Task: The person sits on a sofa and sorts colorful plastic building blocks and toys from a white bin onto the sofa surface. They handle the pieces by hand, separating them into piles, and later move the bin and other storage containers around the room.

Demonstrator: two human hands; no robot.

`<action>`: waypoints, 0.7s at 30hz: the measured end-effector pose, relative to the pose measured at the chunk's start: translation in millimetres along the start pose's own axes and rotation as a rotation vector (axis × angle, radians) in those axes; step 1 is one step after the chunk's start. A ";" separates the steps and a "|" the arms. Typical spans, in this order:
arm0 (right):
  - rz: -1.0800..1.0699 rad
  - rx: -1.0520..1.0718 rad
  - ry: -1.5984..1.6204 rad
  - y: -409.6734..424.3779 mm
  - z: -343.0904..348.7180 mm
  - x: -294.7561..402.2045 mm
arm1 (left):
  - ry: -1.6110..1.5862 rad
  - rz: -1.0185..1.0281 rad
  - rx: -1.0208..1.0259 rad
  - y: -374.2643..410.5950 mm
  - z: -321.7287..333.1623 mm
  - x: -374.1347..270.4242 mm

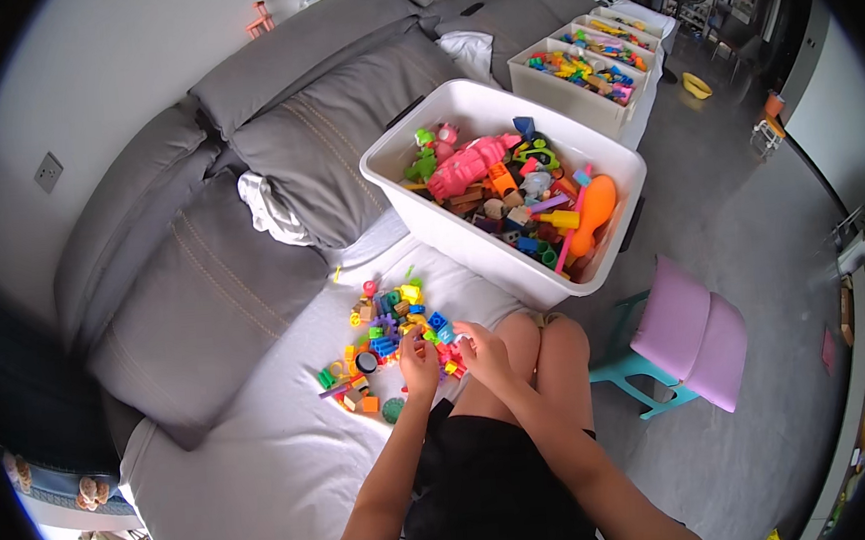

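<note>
A pile of small plastic and wooden toy pieces (383,323) lies on the white sofa cover (293,430) in front of me. My left hand (418,365) is over the pile's near right part, fingers bent, close to some blue pieces; whether it grips a piece cannot be told. My right hand (482,353) is at the pile's right edge, near a light blue lettered block (446,334); its fingertips are partly hidden, so its hold is unclear. A round dark-rimmed piece (366,363) and a green gear-like disc (393,410) lie left of my left hand.
Beyond my knees stands a large white plastic bin (461,249) of mixed toys. Further along the sofa are smaller white bins (567,99) of toys. Grey cushions (209,308) line the back. To the right, a teal stool (639,376) with a lilac cover (689,331) stands on the grey floor.
</note>
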State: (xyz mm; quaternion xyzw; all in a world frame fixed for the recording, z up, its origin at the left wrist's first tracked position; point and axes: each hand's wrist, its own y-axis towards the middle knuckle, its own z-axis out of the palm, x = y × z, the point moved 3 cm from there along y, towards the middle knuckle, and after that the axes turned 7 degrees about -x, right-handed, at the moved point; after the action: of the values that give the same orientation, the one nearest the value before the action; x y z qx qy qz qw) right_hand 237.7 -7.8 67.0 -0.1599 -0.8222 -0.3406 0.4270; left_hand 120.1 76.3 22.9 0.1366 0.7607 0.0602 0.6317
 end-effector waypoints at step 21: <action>0.257 0.192 -0.386 -13.7 65.6 -39.5 | 0.720 0.382 0.828 51.1 36.4 33.2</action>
State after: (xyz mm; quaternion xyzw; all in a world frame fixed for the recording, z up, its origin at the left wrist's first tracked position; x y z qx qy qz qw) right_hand 214.2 29.2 2.7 -0.2840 -0.8900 -0.1671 0.3151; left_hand 157.0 131.6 -2.0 0.4780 0.8497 -0.0868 0.2049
